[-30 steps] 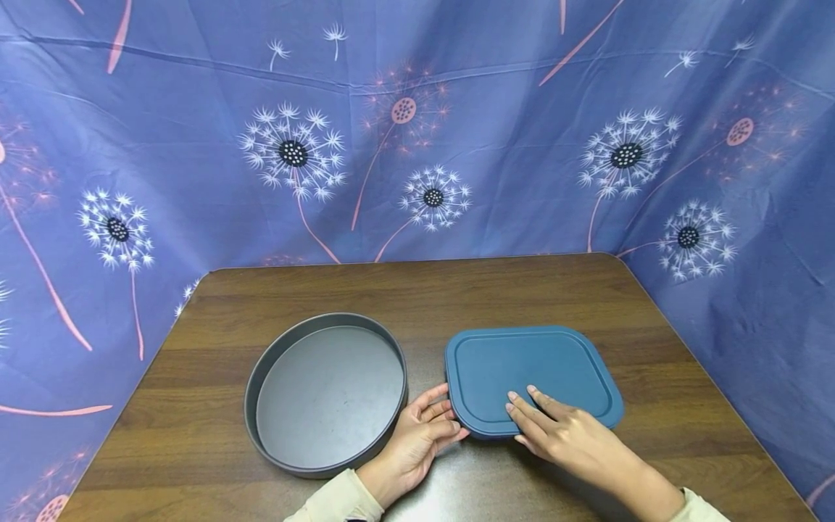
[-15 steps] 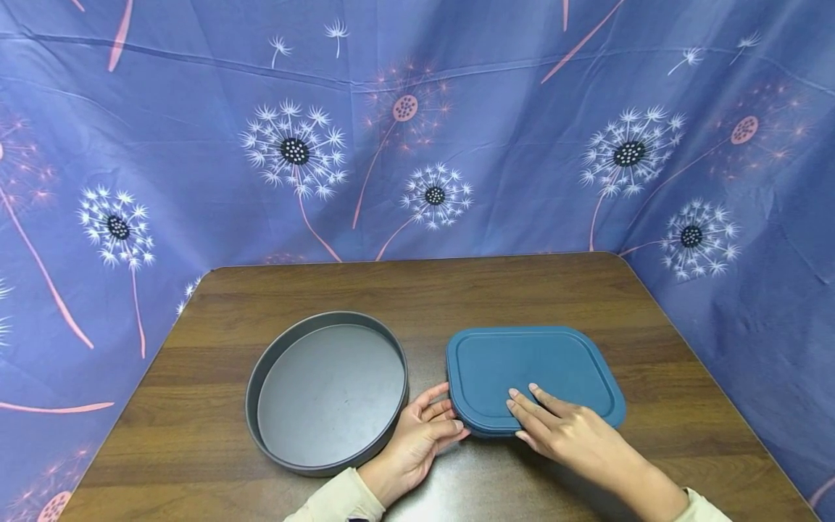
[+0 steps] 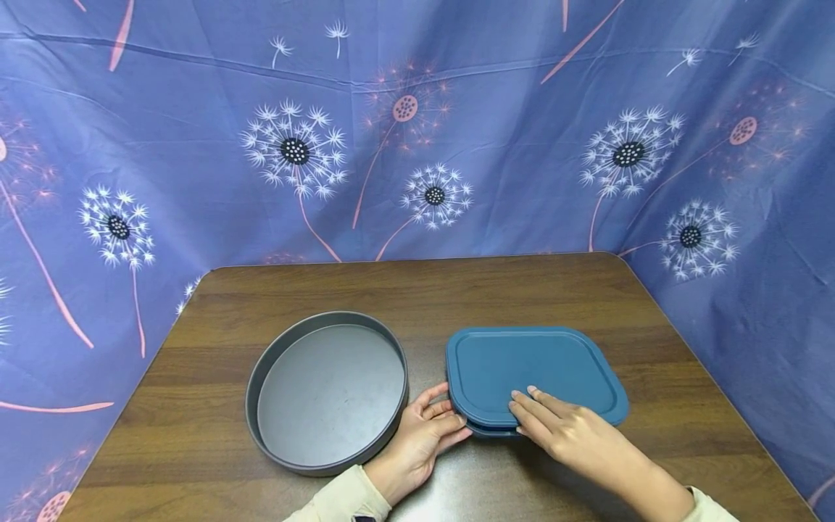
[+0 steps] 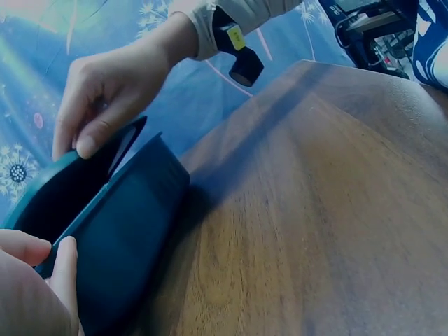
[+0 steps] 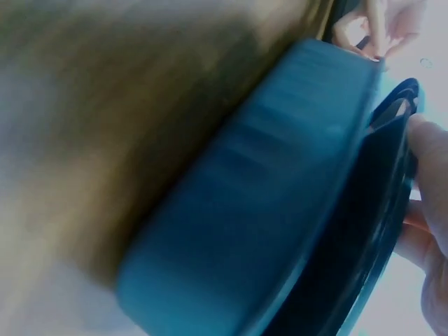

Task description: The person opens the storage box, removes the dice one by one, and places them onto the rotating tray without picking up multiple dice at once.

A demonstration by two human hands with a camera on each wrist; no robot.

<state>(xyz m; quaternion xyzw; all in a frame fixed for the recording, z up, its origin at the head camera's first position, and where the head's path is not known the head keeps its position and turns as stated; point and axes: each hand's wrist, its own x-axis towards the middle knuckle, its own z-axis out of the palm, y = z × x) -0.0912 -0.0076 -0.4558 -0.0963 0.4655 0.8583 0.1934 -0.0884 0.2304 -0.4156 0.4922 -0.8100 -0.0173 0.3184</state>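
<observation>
A rectangular blue food container (image 4: 129, 217) sits on the table with its blue lid (image 3: 522, 370) partly raised. Along the near side, a dark gap shows between lid and rim in both wrist views. My right hand (image 3: 570, 431) has its fingers over the lid's top and its thumb at the near edge, pinching it; the right wrist view shows this hand (image 5: 430, 210) holding the lid edge. My left hand (image 3: 420, 442) grips the container's near left corner, thumb and finger at the rim in the left wrist view. What the container holds is hidden.
A round dark grey baking pan (image 3: 333, 395) stands to the left, close beside my left wrist. The brown wooden table (image 3: 417, 290) ends at a blue dandelion-print cloth (image 3: 365, 159) behind and at the sides.
The lid's near edge has risen off the container, opening a gap, and the lid has shifted slightly right with my right hand. My left hand stays at the corner.
</observation>
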